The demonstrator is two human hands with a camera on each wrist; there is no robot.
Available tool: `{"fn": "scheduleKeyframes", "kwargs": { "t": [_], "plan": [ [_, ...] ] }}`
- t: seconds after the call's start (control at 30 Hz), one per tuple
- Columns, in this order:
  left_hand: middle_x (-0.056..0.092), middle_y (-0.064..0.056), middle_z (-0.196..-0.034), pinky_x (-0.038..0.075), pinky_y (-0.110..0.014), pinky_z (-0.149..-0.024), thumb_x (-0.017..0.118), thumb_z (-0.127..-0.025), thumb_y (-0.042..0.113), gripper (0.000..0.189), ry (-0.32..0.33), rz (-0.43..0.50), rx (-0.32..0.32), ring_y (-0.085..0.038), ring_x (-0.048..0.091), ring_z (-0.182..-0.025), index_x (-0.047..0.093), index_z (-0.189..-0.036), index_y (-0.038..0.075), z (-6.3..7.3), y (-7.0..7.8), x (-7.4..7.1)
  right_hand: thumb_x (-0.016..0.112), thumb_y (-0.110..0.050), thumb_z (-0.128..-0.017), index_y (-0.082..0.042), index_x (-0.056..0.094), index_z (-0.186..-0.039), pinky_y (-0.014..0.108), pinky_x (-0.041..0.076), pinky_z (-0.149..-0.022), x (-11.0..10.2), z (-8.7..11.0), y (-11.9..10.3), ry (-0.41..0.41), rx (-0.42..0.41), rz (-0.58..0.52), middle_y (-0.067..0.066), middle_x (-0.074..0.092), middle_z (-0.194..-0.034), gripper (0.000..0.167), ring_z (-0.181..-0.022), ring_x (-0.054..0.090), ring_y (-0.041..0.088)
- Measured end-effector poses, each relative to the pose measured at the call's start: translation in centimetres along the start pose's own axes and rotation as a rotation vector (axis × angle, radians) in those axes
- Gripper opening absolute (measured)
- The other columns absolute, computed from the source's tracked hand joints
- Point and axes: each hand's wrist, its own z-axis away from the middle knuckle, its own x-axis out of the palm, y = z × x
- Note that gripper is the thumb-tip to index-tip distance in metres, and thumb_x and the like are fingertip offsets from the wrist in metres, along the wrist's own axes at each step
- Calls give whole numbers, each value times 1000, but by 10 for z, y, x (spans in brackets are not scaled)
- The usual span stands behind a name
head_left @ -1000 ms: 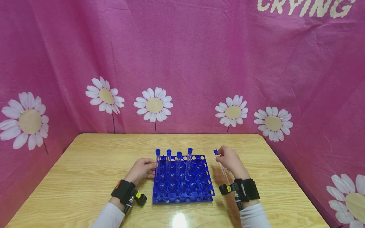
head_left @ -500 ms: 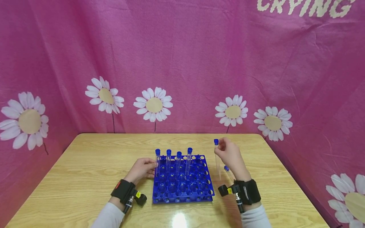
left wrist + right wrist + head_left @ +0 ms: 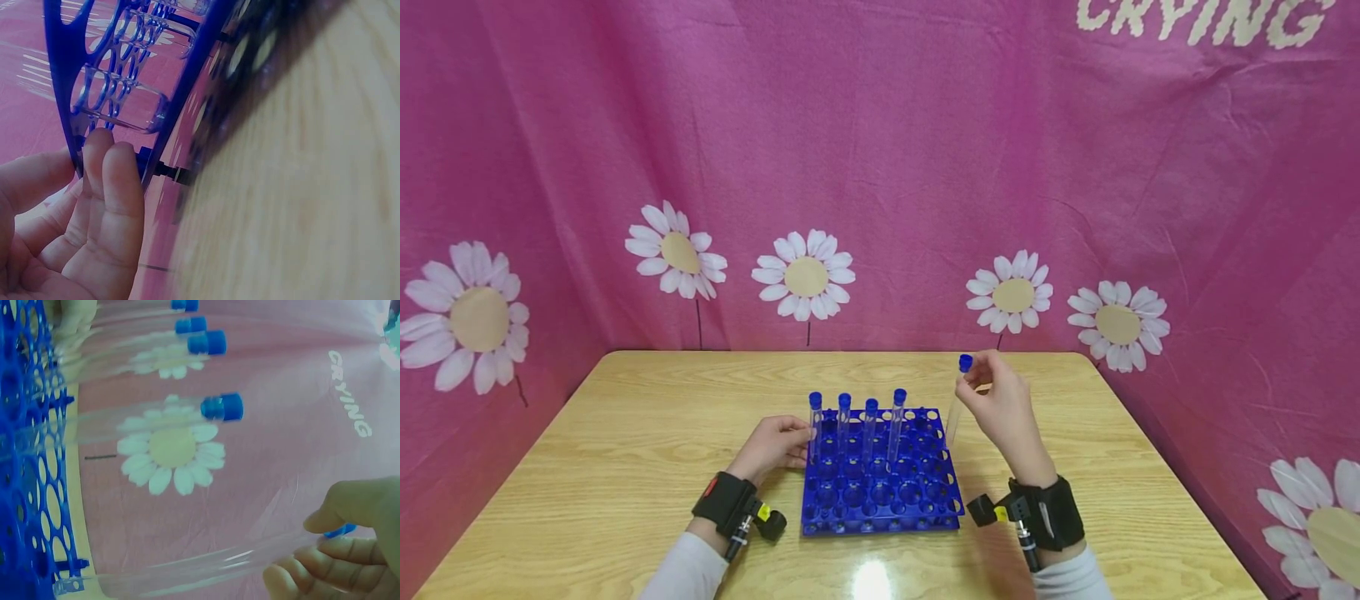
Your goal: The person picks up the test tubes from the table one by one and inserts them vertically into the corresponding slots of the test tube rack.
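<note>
A blue plastic test tube rack (image 3: 883,525) stands on the table, and several clear test tubes with blue caps, such as one tube (image 3: 897,429), stand upright along its back part. My left hand (image 3: 775,443) holds the rack's left edge; in the left wrist view the thumb and fingers pinch the upper plate's edge. My right hand (image 3: 1003,408) pinches another blue-capped test tube (image 3: 953,417) just below the cap. This tube is slightly tilted, with its lower end at the rack's back right edge. In the right wrist view the held tube (image 3: 206,569) looks empty.
The wooden table (image 3: 685,392) extends around the rack on all sides. Behind it hangs a pink cloth (image 3: 895,183) with white daisies. Each wrist wears a black strap with a small camera. The rack has many unfilled round holes.
My right hand has raised the test tube from beside the rack and brought it left to the rack's edge. Another capped tube, glimpsed near the right wrist, is now out of sight. The left hand stays.
</note>
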Motion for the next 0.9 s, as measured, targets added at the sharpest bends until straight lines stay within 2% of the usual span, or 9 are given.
{"fn": "scheduleKeyframes", "kwargs": {
  "t": [0.2, 0.5, 0.67, 0.9],
  "plan": [
    [65, -5, -76, 60, -31, -63, 57, -97, 8, 19, -2, 3, 1, -14, 63, -65, 64, -106, -7, 1, 0, 0, 72, -4, -81, 0, 59, -98, 33, 60, -66, 4, 4, -10, -12, -62, -45, 13, 66, -84, 21, -81, 66, 25],
    [65, -5, -76, 60, -30, -62, 57, -97, 9, 20, 2, 0, 1, -13, 62, -65, 64, -107, -7, 0, 0, 0, 72, -3, -82, -1, 58, -100, 28, 60, -64, 16, 8, -19, -118, -56, -79, 10, 65, -82, 23, -79, 66, 22],
    [64, -4, -76, 60, -30, -62, 57, -97, 10, 21, -5, 0, 7, -13, 62, -64, 64, -108, -7, 1, 1, -1, 73, -3, -80, -4, 58, -96, 22, 57, -63, 19, 9, -18, -165, -56, -55, 7, 64, -79, 22, -76, 65, 18],
    [64, -4, -76, 60, -30, -62, 57, -97, 10, 21, -9, 3, 2, -13, 62, -65, 63, -108, -7, 1, 0, -2, 71, -4, -80, -4, 57, -97, 25, 55, -61, 21, 8, -15, -262, -25, -5, 7, 67, -79, 21, -74, 65, 16]
  ]
}}
